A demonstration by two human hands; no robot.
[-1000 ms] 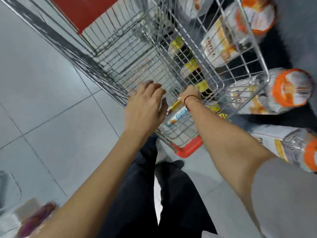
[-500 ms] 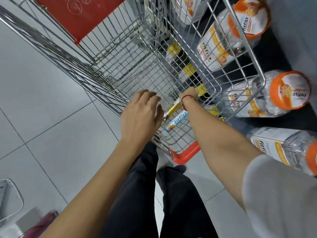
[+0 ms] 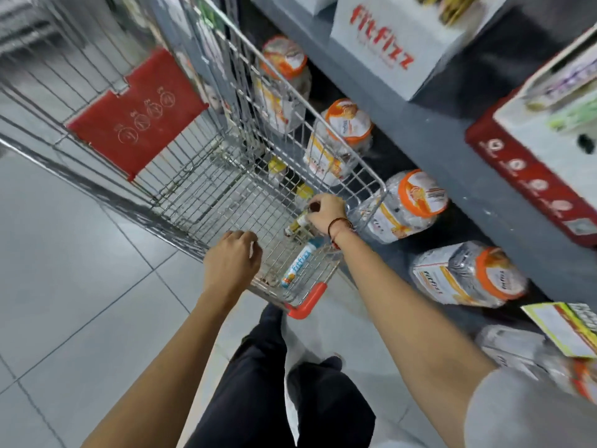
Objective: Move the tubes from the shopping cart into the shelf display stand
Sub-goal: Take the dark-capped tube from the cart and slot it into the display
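A wire shopping cart [image 3: 193, 176] with a red flap stands in front of me beside a grey shelf. Inside it, near its front corner, lies a white and blue fitfizz tube [image 3: 298, 266]. My right hand [image 3: 326, 213] reaches into the cart and is closed around a second tube with a yellow band [image 3: 298, 223], which points down to the left. My left hand [image 3: 232, 258] hovers over the cart's near rim with its fingers curled and nothing in it. On the shelf above sits a white fitfizz display box [image 3: 397, 43].
Several clear jars with orange lids [image 3: 416, 202] lie on the bottom shelf to the right of the cart. A red and white box [image 3: 536, 156] sits on the shelf at right. Yellow-capped bottles [image 3: 277, 169] show through the cart's far side. Grey floor tiles spread out to the left.
The view has tilted up, bringing the shelf and display box into sight. My right hand has closed on the yellow-banded tube inside the cart. My left hand stays over the rim.
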